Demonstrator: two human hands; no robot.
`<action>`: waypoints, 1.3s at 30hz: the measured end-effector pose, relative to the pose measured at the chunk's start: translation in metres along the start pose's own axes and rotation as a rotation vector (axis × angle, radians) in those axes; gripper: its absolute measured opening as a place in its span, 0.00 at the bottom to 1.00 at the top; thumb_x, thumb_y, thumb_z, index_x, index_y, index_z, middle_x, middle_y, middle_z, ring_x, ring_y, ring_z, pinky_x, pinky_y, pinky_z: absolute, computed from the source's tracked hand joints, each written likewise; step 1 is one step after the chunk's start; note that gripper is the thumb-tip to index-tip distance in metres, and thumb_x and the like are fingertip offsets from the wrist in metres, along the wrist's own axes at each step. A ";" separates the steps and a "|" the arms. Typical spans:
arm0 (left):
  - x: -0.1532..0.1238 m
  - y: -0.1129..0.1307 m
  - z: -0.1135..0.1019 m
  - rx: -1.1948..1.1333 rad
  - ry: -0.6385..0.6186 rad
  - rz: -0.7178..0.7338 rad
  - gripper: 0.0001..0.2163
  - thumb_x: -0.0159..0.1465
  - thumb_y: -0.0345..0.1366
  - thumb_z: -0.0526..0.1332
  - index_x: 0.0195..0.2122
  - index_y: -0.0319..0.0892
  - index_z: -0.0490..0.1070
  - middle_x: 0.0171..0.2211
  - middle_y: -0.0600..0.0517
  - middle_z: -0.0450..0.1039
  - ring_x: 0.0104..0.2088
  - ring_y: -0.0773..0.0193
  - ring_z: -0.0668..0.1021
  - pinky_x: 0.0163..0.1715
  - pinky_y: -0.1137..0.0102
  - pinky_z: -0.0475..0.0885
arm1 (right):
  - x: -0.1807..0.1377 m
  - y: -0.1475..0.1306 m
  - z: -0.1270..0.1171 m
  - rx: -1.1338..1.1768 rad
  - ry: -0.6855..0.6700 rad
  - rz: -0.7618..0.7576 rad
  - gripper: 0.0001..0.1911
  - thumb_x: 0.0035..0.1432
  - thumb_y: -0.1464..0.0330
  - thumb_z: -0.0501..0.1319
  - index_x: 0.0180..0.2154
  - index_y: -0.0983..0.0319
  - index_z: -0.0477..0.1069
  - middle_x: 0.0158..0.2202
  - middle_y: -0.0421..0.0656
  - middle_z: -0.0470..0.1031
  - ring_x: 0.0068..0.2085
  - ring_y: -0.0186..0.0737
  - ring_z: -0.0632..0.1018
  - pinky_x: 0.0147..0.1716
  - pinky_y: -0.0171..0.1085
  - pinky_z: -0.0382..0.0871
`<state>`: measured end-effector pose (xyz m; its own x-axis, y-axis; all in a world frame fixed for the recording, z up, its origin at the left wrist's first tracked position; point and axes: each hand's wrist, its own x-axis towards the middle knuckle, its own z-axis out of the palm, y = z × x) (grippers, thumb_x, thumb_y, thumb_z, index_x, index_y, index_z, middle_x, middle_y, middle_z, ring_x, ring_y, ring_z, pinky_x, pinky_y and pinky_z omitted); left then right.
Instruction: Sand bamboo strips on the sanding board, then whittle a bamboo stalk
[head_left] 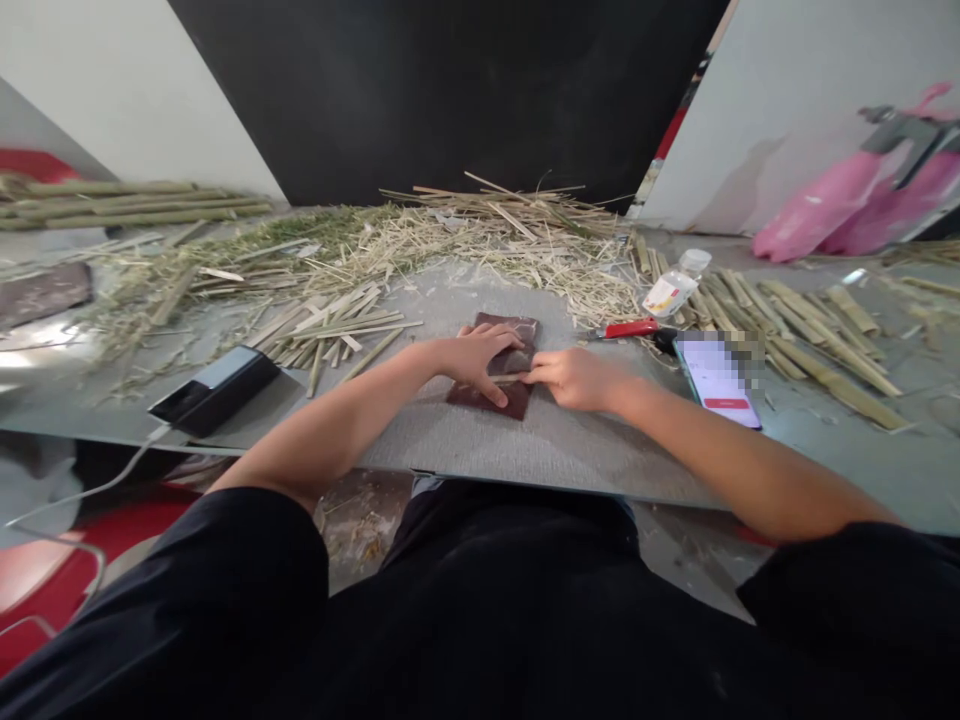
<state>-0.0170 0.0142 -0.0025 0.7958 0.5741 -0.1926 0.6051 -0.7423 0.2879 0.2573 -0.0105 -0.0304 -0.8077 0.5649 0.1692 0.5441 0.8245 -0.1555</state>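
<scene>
A dark brown flat piece (514, 405), its material unclear, lies on the grey table near the front edge. My left hand (478, 357) rests on it with the fingers spread, hiding its middle. Across the brown piece runs a thin pale strip (510, 379), which looks like split plant stalk. The fingers of my right hand (574, 378) are closed in a pinch on the strip's right end. Beyond that hand lies a red-handled knife (631, 328), partly dark at its right end.
Shavings and thin strips (480, 240) heap along the back. Cut stalks (802, 320) and a small white bottle (675, 285) lie right, near a lit phone (716, 380). A black device (217, 390) with a cable sits left. Pink spray bottles (825, 205) stand far right.
</scene>
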 end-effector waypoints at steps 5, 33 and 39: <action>-0.001 0.001 -0.001 -0.004 -0.010 -0.012 0.53 0.50 0.70 0.67 0.73 0.56 0.52 0.76 0.48 0.49 0.74 0.37 0.53 0.71 0.43 0.50 | -0.002 0.004 -0.001 0.008 0.066 0.069 0.26 0.55 0.81 0.56 0.47 0.58 0.85 0.45 0.45 0.84 0.43 0.46 0.81 0.42 0.40 0.69; 0.002 -0.001 0.001 0.001 -0.006 -0.001 0.53 0.48 0.69 0.68 0.72 0.56 0.52 0.74 0.46 0.53 0.73 0.38 0.56 0.69 0.43 0.53 | 0.008 -0.017 0.008 0.254 0.115 0.115 0.15 0.69 0.71 0.56 0.48 0.58 0.82 0.47 0.47 0.84 0.47 0.45 0.81 0.47 0.42 0.70; 0.001 -0.002 0.001 -0.006 -0.015 -0.017 0.53 0.49 0.68 0.68 0.73 0.56 0.51 0.75 0.47 0.51 0.73 0.36 0.54 0.70 0.41 0.51 | 0.017 -0.023 0.007 0.219 0.165 0.471 0.11 0.64 0.61 0.66 0.32 0.59 0.76 0.29 0.42 0.79 0.29 0.40 0.74 0.31 0.39 0.60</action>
<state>-0.0176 0.0164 -0.0040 0.7855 0.5816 -0.2116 0.6187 -0.7303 0.2896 0.2296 -0.0198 -0.0308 -0.4316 0.8839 0.1800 0.7644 0.4643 -0.4473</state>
